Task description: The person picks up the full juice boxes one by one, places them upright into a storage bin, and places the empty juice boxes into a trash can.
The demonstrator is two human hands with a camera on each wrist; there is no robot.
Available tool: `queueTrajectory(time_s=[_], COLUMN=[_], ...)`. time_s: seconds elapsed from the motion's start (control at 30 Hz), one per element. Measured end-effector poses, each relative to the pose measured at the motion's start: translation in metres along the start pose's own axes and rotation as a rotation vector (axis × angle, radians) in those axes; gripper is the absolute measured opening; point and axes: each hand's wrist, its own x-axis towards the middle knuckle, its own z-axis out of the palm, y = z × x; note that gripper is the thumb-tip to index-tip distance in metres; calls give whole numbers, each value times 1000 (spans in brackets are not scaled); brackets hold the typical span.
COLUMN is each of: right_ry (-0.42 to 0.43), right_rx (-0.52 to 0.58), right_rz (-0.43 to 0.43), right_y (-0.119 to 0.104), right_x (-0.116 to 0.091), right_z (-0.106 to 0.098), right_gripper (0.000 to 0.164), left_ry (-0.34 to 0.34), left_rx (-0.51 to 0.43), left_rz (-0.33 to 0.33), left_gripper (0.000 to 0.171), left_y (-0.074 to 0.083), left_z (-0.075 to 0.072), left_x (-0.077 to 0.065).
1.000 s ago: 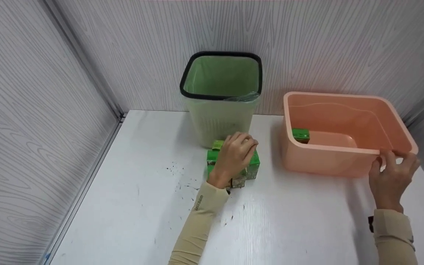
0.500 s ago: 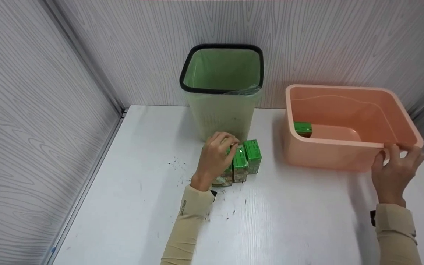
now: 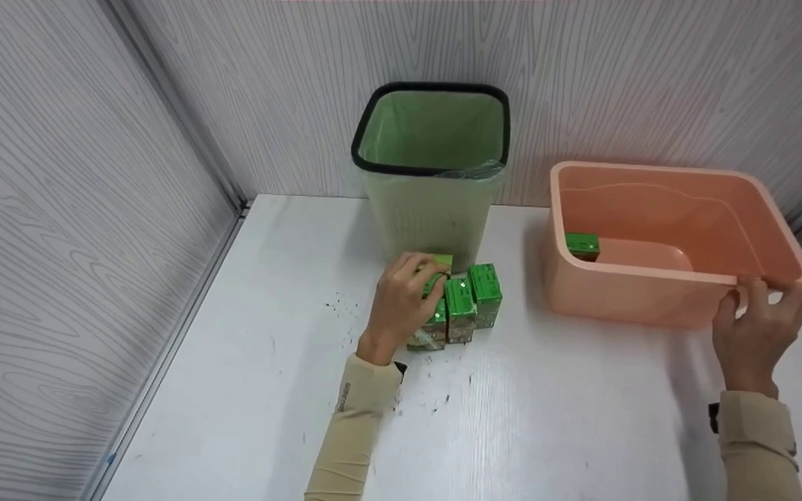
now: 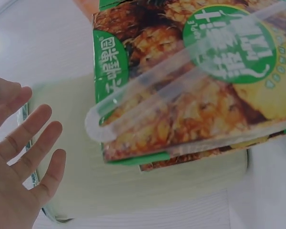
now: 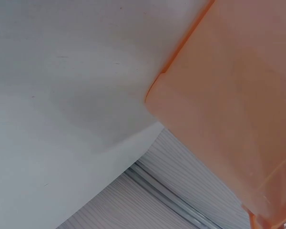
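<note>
Several small green-topped juice cartons [image 3: 459, 299] stand close together on the white table, in front of the pale green bin. My left hand [image 3: 395, 300] is over the left side of this group, hiding part of it. In the left wrist view its fingers [image 4: 34, 155] are spread and apart from the carton [image 4: 181, 100], which has pineapples printed on it and a wrapped straw on its side. My right hand [image 3: 759, 332] grips the front rim of the orange plastic tub [image 3: 651, 275] near its right corner. One green carton [image 3: 582, 245] lies inside the tub at its left end.
The pale green waste bin [image 3: 432, 216], with a black rim and a clear liner, stands at the back right behind the cartons. Dark specks [image 3: 446, 399] dot the table. Grey wood-patterned walls [image 3: 289, 97] enclose the back and sides.
My left hand has moved left across the cartons, uncovering those on the right. My right hand stays on the tub's rim. The head view has shifted slightly.
</note>
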Motion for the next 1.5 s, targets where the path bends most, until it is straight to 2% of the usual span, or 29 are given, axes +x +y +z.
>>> queueTrajectory(time_s=[0.23,0.47,0.7,0.87,1.27,1.5], right_ry=[-4,29,11,31,5,10], right_rx=[14,4,16,13,9,20], right_rz=[8,40,42,31,39,31], right_y=[-2,-1,-2,-2,-1,0], right_x=[-1,2,-1,-2,-1,-1], right_z=[-1,-1,0,-3,-2,1], right_gripper=[15,18,17,19,20,18], left_ry=[-34,-70,-120,-152,-175,-224], left_rx=[33,42,49,71,88,143], left_rz=[-2,3,-37,-23,-32,-9], left_gripper=[9,10,12,14,17,30], left_y=[0,-2,-6,-7,-8,-9], left_z=[-6,-2,-1,1,5,6], left_x=[-8,-17,-32,-34,-43,-49])
